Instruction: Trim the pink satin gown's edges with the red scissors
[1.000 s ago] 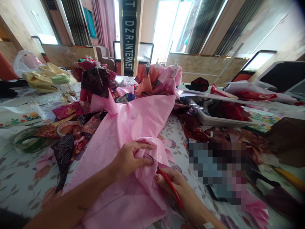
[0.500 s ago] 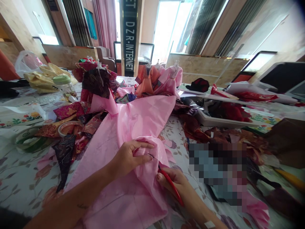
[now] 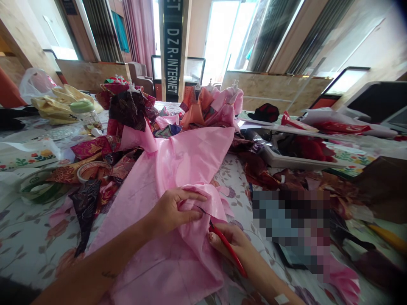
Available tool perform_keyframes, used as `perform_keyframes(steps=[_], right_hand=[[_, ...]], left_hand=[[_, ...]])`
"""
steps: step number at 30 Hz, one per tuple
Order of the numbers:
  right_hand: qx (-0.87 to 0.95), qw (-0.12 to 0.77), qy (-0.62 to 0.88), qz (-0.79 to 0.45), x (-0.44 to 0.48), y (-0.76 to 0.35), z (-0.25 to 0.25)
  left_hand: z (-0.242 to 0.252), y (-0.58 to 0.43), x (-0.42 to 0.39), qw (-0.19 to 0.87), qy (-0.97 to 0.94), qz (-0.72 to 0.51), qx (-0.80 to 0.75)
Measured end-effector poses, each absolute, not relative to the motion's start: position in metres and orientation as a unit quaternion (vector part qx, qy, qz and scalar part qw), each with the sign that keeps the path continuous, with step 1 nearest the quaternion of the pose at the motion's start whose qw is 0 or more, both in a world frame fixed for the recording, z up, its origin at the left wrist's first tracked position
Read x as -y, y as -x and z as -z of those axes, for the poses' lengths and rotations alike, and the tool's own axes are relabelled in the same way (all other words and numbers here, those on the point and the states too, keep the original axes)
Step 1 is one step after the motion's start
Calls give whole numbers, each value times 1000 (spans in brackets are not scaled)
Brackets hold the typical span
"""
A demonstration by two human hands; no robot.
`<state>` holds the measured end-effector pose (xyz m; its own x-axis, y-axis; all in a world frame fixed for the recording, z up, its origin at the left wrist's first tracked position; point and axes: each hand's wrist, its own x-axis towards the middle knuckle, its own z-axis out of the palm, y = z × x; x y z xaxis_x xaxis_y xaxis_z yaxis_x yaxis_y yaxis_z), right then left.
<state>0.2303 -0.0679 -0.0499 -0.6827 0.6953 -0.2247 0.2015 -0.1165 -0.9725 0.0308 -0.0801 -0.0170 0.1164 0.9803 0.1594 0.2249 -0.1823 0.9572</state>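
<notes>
Sole legible marking: the lettering "DZR-INTERNET" [image 3: 172, 60], white capitals running vertically down a black pillar panel [image 3: 172, 21]. Further letters above it, cut off by the top edge, end in "ET". A small dark plaque [image 3: 69, 6] at upper left is unreadable.

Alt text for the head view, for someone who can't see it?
Two hands handle pink fabric: the left hand gathers a fold, the right hand holds a red-handled tool, its dark tip at the fold. Brocade scraps lie on a floral tablecloth.
</notes>
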Motion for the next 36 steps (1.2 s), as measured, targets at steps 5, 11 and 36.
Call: perform_keyframes(steps=[5, 11, 36], right_hand=[[639, 191, 354, -656, 68, -230, 51], [651, 187, 345, -650, 71, -229, 47], [601, 199, 366, -682, 70, -229, 54]], left_hand=[[17, -31, 80, 413, -618, -454, -492], [22, -33, 79, 412, -633, -436, -489], [20, -35, 81, 432, -611, -446, -491]])
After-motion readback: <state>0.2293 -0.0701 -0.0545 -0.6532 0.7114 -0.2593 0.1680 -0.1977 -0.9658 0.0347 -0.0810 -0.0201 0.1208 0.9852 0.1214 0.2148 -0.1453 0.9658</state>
